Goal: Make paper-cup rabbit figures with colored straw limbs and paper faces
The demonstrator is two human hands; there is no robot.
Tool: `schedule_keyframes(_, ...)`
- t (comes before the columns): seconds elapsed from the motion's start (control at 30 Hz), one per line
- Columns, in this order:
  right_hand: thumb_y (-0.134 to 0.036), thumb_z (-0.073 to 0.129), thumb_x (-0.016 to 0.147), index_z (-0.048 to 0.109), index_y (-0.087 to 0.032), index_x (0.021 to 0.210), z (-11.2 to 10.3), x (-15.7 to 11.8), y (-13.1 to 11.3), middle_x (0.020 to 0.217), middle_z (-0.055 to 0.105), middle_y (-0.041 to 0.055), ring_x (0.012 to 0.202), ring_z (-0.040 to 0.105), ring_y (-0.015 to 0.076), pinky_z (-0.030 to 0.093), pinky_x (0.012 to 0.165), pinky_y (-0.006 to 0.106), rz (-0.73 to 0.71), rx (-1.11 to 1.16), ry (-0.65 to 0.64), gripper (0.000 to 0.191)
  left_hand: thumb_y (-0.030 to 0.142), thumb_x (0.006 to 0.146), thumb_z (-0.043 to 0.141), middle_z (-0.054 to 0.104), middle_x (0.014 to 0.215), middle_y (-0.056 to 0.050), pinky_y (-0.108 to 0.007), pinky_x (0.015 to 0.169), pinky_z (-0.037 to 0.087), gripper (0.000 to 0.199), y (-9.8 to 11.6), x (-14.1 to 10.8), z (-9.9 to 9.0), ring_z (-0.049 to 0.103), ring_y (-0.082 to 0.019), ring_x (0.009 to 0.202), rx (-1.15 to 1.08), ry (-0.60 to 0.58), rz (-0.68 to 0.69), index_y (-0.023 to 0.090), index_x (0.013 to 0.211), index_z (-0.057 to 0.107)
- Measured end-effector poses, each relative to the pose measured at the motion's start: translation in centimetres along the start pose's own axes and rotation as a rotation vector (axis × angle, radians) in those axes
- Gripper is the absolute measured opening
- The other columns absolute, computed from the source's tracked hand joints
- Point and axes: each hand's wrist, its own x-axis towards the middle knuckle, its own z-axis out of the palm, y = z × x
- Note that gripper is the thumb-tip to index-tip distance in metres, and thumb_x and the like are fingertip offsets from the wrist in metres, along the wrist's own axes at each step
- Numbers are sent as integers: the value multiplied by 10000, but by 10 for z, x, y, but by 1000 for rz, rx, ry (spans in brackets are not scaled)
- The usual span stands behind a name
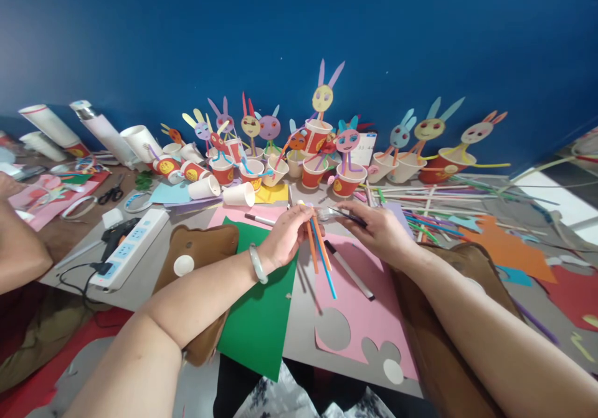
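My left hand (292,234) pinches several thin straws (314,247), orange and blue, that slant down toward the table. Opposite it, my right hand (380,228) has its fingers closed on a slim dark tool (348,217), whose kind I cannot make out. A small clear, shiny thing (326,213) shows between the two hands. Below them lies a pink sheet (374,324) with round holes cut in it, and a white marker with black ends (352,273) rests on it. Beside it, a green sheet (256,312) lies under my left forearm.
Paper cups with rabbit-faced straw figures (348,184) line the blue wall. Loose straws (448,197) and an orange paper (511,250) lie right. A power strip (133,250), brown cushion-like pads (200,253) and black scissors (111,190) are left, near another person's arm (21,243).
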Motion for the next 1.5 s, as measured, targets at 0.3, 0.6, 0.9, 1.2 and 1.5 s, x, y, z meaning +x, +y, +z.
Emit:
schedule_keyframes(0.3, -695, 493, 872, 641, -173, 828, 11, -7, -20, 618, 504, 4, 546, 421, 131, 325, 514, 270, 270, 302, 174, 545, 344, 799, 669, 610, 663, 10, -251, 639, 496, 224, 6, 2, 2, 647, -136, 630, -14, 80, 83, 166, 779, 535)
schedule_keyframes(0.6, -750, 433, 855, 477, -200, 668, 24, -9, -37, 529, 210, -87, 460, 166, 75, 139, 433, 243, 534, 854, -195, 582, 339, 831, 646, 614, 684, 12, -237, 656, 495, 228, 5, 2, 2, 620, -119, 648, -11, 104, 140, 175, 756, 506)
schedule_keyframes(0.9, -304, 643, 769, 615, -184, 989, 22, -6, -29, 636, 520, -43, 542, 433, 110, 362, 544, 251, 297, 343, 319, 253, 321, 815, 666, 624, 700, -9, -265, 659, 509, 186, 0, 0, 3, 689, -175, 713, -62, -58, -20, 165, 815, 566)
schedule_keyframes(1.2, -223, 552, 769, 672, -166, 918, 19, -9, -23, 626, 599, -4, 544, 508, 135, 405, 568, 264, 211, 112, 290, 199, 342, 789, 702, 676, 788, -58, -267, 665, 500, 249, -2, -2, 1, 699, -210, 822, -77, -144, -57, 146, 919, 619)
schedule_keyframes(1.5, -333, 666, 770, 578, -203, 1038, 20, -9, -32, 609, 492, -57, 517, 403, 113, 349, 528, 254, 278, 274, 368, 311, 349, 801, 708, 661, 843, -31, -253, 670, 508, 232, 5, -3, 4, 676, -153, 750, -92, -105, 5, 170, 809, 562)
